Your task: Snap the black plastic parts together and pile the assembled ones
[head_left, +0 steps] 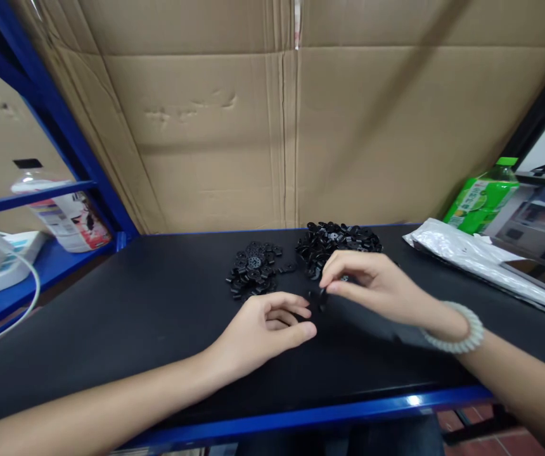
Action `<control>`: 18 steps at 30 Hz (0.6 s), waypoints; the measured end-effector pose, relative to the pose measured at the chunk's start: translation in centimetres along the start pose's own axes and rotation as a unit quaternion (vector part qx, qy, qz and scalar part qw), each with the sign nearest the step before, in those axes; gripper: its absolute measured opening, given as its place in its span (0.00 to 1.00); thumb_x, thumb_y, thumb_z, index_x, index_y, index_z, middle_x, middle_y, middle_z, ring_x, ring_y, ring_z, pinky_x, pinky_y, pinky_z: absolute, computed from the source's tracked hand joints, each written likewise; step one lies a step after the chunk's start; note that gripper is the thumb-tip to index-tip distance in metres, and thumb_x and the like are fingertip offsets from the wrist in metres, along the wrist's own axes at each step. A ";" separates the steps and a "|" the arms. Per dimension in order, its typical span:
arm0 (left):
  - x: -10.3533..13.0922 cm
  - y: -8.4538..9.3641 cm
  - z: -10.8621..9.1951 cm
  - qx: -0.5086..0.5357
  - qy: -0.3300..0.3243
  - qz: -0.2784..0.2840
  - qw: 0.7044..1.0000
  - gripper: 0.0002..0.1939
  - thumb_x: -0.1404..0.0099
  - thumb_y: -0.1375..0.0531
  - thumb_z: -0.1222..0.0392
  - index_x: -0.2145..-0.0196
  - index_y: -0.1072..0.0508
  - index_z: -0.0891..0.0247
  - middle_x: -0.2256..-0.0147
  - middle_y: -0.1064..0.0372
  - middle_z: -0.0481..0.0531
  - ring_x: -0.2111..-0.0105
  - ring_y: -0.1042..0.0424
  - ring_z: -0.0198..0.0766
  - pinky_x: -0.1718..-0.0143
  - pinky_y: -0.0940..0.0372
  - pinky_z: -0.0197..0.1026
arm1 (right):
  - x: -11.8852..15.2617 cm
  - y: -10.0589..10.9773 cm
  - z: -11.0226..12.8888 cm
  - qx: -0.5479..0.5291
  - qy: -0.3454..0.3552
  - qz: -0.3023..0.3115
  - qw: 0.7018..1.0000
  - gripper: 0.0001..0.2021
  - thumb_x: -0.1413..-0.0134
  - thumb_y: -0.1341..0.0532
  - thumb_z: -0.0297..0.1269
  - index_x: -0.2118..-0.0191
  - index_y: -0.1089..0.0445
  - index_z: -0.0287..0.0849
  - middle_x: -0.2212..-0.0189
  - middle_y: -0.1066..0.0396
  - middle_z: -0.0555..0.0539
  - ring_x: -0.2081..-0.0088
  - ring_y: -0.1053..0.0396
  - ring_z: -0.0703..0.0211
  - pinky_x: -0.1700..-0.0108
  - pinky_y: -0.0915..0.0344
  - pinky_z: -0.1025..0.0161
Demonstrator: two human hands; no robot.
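Here's the right hand (377,285) out over the black table (134,316), thumb and fingertips pinched together on a small black piece (322,299)! The piece is blurred, so its exact shape is hard to call, but it hangs below those fingertips, in front of the piles. Across from it, the left hand (263,326): fingers curled, thumb well apart from them, the grip standing loose with nothing seen in it, its fingertips just beside that same piece.

Behind the hands, two heaps of black parts! The left pile (253,269) sits just beyond the left hand, a round perforated part showing on top; the right pile (339,240) is the bigger one, partly hidden by the right hand. A loose part (287,268) lies between them.

Out on the right flank, a silvery package (462,250) rests on the table, a green bottle (481,196) leaning behind it. A pale coiled band (465,330) rings the right wrist, and cardboard (196,139) walls off the back.
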State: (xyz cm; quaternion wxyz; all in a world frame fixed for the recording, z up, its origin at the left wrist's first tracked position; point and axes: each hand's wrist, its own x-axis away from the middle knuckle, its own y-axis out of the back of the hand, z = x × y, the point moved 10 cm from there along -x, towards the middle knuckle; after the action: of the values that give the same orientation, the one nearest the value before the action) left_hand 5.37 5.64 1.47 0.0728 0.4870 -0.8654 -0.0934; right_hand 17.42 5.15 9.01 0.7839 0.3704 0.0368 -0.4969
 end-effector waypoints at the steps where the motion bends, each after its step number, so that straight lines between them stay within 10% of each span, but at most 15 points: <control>1: -0.1 0.1 0.1 0.019 0.005 0.000 1.000 0.16 0.47 0.33 0.59 0.61 0.26 0.68 0.63 0.25 0.54 0.67 0.28 0.37 0.61 0.32 0.39 | 0.1 -0.9 0.0 -0.014 -0.002 -0.005 1.000 0.03 0.42 0.40 0.32 0.65 0.28 0.41 0.67 0.29 0.48 0.65 0.32 0.62 0.61 0.36 0.64; 18: 0.8 1.7 -1.2 0.011 -0.040 -0.071 0.997 0.09 0.41 0.37 0.60 0.75 0.20 0.65 0.79 0.26 0.49 0.75 0.28 0.37 0.68 0.32 0.38 | 0.8 -4.0 -3.2 -0.127 -0.128 -0.064 0.981 0.10 0.47 0.37 0.41 0.73 0.29 0.40 0.77 0.31 0.50 0.74 0.35 0.63 0.71 0.37 0.65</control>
State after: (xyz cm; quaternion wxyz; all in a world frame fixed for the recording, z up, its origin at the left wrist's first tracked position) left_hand 3.79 5.71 3.07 0.0257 0.5436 -0.8320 -0.1081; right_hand 15.58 5.62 4.18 0.7893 0.1979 0.0229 -0.5808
